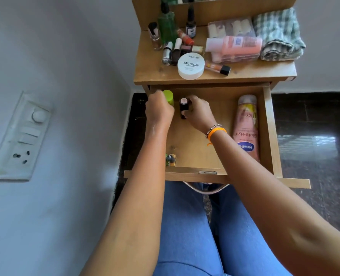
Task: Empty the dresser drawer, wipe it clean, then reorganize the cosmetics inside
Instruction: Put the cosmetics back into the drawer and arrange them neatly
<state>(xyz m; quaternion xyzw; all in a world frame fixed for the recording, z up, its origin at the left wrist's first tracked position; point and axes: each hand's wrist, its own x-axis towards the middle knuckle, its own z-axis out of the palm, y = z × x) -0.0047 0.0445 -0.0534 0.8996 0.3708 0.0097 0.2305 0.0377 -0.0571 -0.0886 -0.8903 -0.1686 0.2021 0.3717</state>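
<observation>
The wooden dresser drawer (268, 124) stands pulled out in front of me. At its back left, my left hand (158, 110) is closed around a lime-green bottle (168, 97). Right beside it, my right hand (200, 113) grips a small dark bottle with a pale cap (184, 107). A pink Vaseline lotion tube (245, 128) lies along the drawer's right side. A tiny bottle (170, 158) sits in the front left corner.
On the dresser top (244, 73) lie several cosmetics: a white nail polish remover tub (191, 65), a green glass bottle (166, 24), a pink bottle on a clear case (238, 45) and a folded green checked cloth (278, 34). A wall with a switchboard (20, 136) is to the left.
</observation>
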